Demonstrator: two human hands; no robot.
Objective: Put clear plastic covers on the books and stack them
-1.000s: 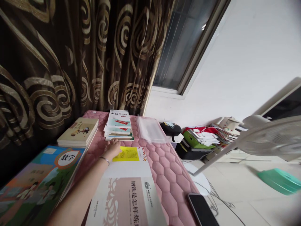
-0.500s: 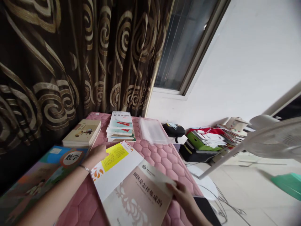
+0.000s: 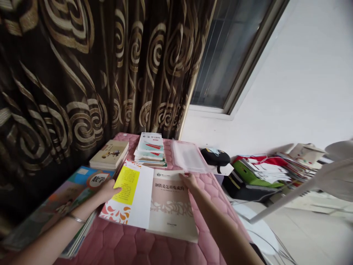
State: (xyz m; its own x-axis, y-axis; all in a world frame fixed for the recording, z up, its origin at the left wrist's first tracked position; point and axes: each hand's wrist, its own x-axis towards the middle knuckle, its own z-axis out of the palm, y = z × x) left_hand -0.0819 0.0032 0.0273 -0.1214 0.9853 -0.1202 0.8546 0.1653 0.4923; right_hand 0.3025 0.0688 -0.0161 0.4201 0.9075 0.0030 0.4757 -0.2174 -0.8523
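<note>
An open paperback book [image 3: 172, 204] lies in front of me on the pink quilted cover, its title page on the right. Its inner cover flap, white with a yellow text block [image 3: 126, 185] and orange leaf patterns, spreads to the left. My left hand [image 3: 110, 192] pinches the outer edge of that flap, thumb on top. At the upper right edge of the title page, my right hand [image 3: 189, 180] grips the book; its fingers underneath are partly hidden. Beneath my left forearm sits a stack of maths textbooks [image 3: 74, 191].
Beige books [image 3: 109, 154] are stacked at the back left, with a pile of calligraphy workbooks [image 3: 151, 147] beside them. Clear plastic sleeves [image 3: 190, 157] and a black case [image 3: 215, 157] lie farther right. A white fan [image 3: 286, 200] stands on the floor at right.
The book has turned from a slanted angle to nearly straight and lies flatter. My right hand has moved up along its right edge; my left hand stays on the flap. The view has shifted left.
</note>
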